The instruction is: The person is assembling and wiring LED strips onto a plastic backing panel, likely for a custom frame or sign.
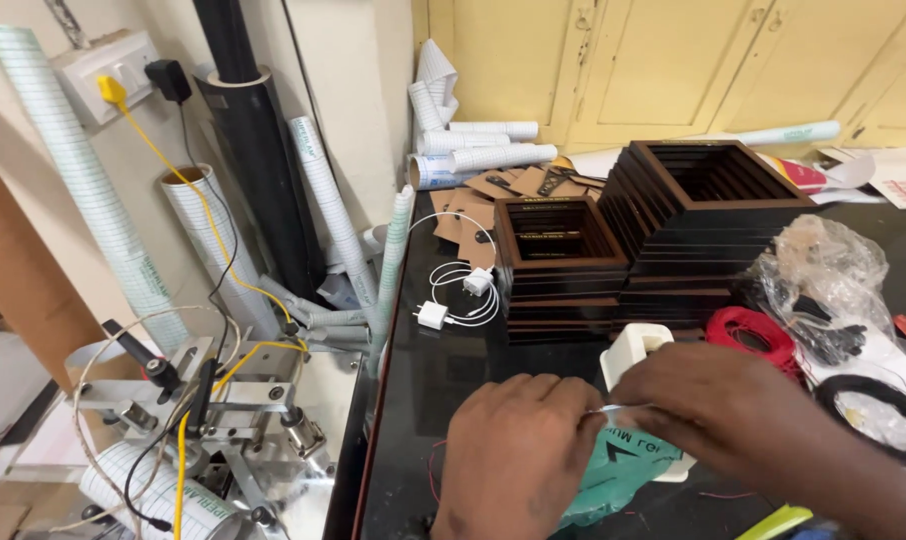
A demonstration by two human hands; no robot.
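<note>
- Head view, looking down on a glossy black table (443, 400), work kept close to the near edge.
- Left hand (518, 450) curled, fingertips pinched on a thin clear strip (613, 408), probably tape or film, hard to tell; pinch closed on its left end.
- Right hand (743, 420) laid over from the right, fingers closed on the other end of the strip, so it stays taut between both hands.
- Under the hands, a teal bag (613, 470), partly hidden, pressed flat on the table beneath the strip.
- Just behind the right hand, a white holder (633, 350) poking up, perhaps a tape dispenser; mostly covered.
- Further back, two stacks of dark wooden frames (558, 265), the larger stack (713, 220) touching the smaller, set out of the hands' way.
- White charger and cable (463, 295) coiled left of the stacks, well apart from the hands.
- Red wire coil (753, 335) and a crumpled clear bag (823, 280) near the right hand; black wire coil (873, 410) at the right edge.
- Off the table on the left, paper rolls (323, 200) leaning on the wall and a metal jig (223, 420) with a yellow cable.
</note>
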